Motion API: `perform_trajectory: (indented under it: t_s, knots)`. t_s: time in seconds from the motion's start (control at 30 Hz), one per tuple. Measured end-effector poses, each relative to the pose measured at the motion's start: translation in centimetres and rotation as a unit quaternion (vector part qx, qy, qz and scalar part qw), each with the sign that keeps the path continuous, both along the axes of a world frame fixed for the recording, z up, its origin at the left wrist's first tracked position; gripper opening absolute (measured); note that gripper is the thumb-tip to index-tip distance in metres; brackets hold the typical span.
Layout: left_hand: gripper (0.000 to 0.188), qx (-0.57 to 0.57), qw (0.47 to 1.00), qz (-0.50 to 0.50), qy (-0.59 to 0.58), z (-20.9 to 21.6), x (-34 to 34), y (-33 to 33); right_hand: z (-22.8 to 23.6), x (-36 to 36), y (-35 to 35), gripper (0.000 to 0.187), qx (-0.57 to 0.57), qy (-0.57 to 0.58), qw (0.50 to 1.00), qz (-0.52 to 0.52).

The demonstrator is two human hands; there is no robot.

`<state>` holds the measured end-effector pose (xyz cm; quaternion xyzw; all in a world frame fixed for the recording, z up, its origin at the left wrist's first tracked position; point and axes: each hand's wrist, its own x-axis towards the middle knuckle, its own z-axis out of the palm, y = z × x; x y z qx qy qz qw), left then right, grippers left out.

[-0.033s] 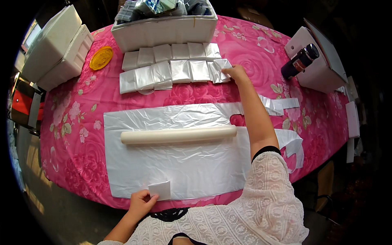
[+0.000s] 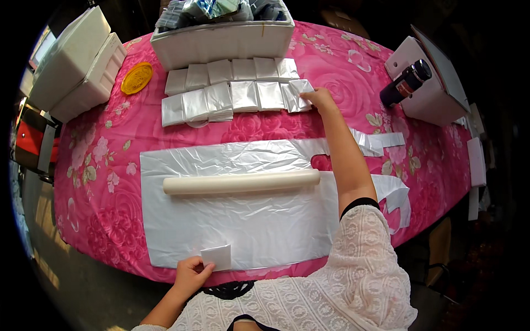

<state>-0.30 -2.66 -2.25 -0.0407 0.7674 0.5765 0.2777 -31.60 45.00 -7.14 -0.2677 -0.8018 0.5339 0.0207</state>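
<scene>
A large white plastic bag (image 2: pixel 276 220) lies spread flat on the table, its handle-like strips reaching right under my right forearm. Across it rests a long cream-coloured tube (image 2: pixel 241 182). At the bag's near edge, my left hand (image 2: pixel 191 274) pinches a small folded white square (image 2: pixel 216 257) between thumb and fingers. My right arm stretches far forward, and my right hand (image 2: pixel 320 99) has its fingers closed on the edge of a folded plastic bag (image 2: pixel 301 94). That one lies at the right end of the nearer of two rows of folded bags (image 2: pixel 244 96).
Behind the rows stands a white foam box (image 2: pixel 221 47) heaped with plastic packages. More foam boxes (image 2: pixel 72 66) and a yellow round lid-like piece (image 2: pixel 136 78) are at the left. On the right, a dark bottle (image 2: pixel 406 83) leans before a white box (image 2: pixel 430 102). A pink flowered cloth (image 2: pixel 99 182) covers the table.
</scene>
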Motion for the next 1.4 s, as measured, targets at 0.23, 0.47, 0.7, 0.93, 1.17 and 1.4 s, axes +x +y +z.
perform_trajectory:
  t_s: [0.23, 0.47, 0.7, 0.93, 1.17, 1.4]
  knots:
    - [0.011, 0.025, 1.000, -0.006, -0.007, -1.0, 0.7, 0.0, 1.0, 1.1, 0.0, 0.026, -0.057, 0.018, 0.998, -0.010]
    - [0.012, -0.036, 0.999, -0.036, 0.005, -0.2, 0.4, 0.0, 2.3, 2.2, -0.3, 0.025, -0.096, 0.018, 0.995, -0.029]
    - [0.014, -0.039, 0.993, -0.081, 0.073, 0.0, -0.9, 0.9, 1.5, 1.5, -1.1, 0.042, 0.234, 0.000, 0.972, 0.016]
    - [0.011, -0.199, 0.870, -0.276, 0.357, 3.3, -8.4, 5.2, 11.5, 14.0, -16.1, 0.048, 0.172, 0.260, 0.808, 0.501]
    - [0.035, -0.124, 0.855, -0.169, 0.475, 6.1, -12.3, 9.7, 10.5, 17.8, -16.6, 0.026, 0.269, 0.133, 0.825, 0.479]
    - [0.046, -0.116, 0.887, -0.185, 0.408, 4.4, -11.9, 7.2, 3.8, 5.3, -2.5, 0.037, 0.056, 0.196, 0.979, -0.013]
